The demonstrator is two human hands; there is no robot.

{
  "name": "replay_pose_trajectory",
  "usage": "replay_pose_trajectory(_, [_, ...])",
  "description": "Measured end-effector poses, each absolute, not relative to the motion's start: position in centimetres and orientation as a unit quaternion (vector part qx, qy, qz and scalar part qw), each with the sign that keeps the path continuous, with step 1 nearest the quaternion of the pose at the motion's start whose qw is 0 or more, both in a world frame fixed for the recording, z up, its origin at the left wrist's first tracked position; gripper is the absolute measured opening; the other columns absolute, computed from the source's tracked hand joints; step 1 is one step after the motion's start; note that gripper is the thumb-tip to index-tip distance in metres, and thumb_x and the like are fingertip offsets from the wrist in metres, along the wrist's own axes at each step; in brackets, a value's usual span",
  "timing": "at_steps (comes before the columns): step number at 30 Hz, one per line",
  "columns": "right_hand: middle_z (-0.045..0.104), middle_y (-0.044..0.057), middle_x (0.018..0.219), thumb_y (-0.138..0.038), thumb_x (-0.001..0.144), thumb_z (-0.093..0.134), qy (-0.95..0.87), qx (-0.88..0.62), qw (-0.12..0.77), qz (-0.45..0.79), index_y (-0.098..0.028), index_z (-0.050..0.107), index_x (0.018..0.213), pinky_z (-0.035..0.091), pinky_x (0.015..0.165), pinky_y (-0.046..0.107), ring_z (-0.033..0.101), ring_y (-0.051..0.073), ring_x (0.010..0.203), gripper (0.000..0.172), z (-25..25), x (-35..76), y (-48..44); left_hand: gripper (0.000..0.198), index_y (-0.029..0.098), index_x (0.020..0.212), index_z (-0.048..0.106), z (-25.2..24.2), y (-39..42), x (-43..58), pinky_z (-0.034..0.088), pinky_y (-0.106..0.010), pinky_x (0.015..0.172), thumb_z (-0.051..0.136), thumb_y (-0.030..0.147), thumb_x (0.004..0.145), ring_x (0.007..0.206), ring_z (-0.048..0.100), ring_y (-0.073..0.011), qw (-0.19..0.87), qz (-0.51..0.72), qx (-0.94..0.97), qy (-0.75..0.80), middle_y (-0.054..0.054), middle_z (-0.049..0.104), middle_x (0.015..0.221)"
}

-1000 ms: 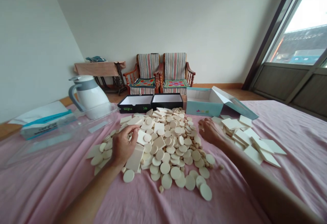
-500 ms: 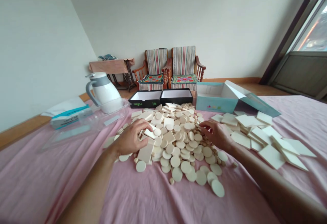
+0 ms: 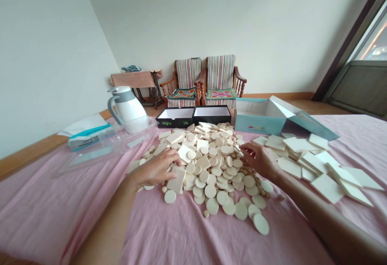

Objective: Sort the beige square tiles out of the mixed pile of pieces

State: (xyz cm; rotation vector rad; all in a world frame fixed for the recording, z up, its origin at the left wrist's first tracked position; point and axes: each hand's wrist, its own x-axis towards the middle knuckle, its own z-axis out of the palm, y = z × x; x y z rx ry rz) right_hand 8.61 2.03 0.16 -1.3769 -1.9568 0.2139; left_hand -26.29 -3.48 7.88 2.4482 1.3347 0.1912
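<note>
A heap of pale wooden pieces, round discs (image 3: pixel 211 191) mixed with rectangular tiles (image 3: pixel 176 179) and small beads or pegs, lies between my hands. My left hand (image 3: pixel 161 165) rests at the heap's left side, fingers bent downward and thumb apart, beside a rectangular tile. What lies under its fingertips is hidden. On the right side my right hand (image 3: pixel 260 159) reaches in with fingers stretched toward small pieces (image 3: pixel 237 149); I see nothing held there. Larger square tiles (image 3: pixel 327 186) form a separate loose pile to the right of that hand.
Behind the heap stand two black open boxes (image 3: pixel 175 123) (image 3: pixel 212 121) and a light blue box (image 3: pixel 260 125) with its lid leaning. At left are a white jug (image 3: pixel 128 110), clear plastic trays (image 3: pixel 87 156) and a blue-white packet (image 3: pixel 90 137). Pink cloth (image 3: pixel 169 232) covers the surface.
The view has shifted slightly, so everything sits a little further right. My left fingers have come off a light tile, which now lies on the heap. My right hand has barely moved.
</note>
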Motion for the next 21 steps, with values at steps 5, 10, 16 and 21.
replay_pose_trajectory(5, [0.068,0.003,0.078,-0.026,0.083,0.050,-0.760,-0.526,0.371,0.086,-0.018,0.069,0.089,0.045,0.060,0.025,0.059,0.013,0.061,0.021,0.0,8.7,2.1,0.012,0.019,0.085,0.055,9.1,-3.5,-26.1,0.041,-0.024,0.070,0.056,0.018,0.074,0.081,0.054,-0.0159,0.219,0.071,0.848,0.478,0.000,0.058,0.087])
replay_pose_trajectory(10, [0.067,0.003,0.076,-0.025,0.084,0.049,-0.769,-0.510,0.375,0.091,-0.018,0.069,0.088,0.046,0.062,0.026,0.060,0.014,0.064,0.021,0.2,8.5,1.9,0.018,0.017,0.092,0.057,9.0,-1.2,-23.7,0.048,-0.025,0.070,0.057,0.031,0.081,0.081,0.059,-0.0144,0.289,0.244,0.809,0.450,-0.003,0.063,0.090])
replay_pose_trajectory(16, [0.068,0.005,0.079,-0.023,0.085,0.048,-0.768,-0.497,0.394,0.092,-0.017,0.067,0.089,0.046,0.062,0.026,0.062,0.015,0.067,0.021,0.1,8.1,1.6,0.017,0.016,0.088,0.065,5.7,2.2,-19.9,0.052,-0.029,0.067,0.056,0.028,0.080,0.080,0.064,-0.0179,0.191,0.333,0.767,0.515,-0.006,0.069,0.088])
replay_pose_trajectory(21, [0.067,0.005,0.080,-0.022,0.086,0.048,-0.768,-0.495,0.397,0.091,-0.018,0.067,0.090,0.045,0.062,0.025,0.061,0.014,0.065,0.020,0.1,7.9,1.4,0.028,0.019,0.098,0.067,4.0,1.8,-18.4,0.050,-0.038,0.085,0.068,0.033,0.075,0.095,0.062,-0.0234,0.103,0.329,0.785,0.514,-0.007,0.068,0.101])
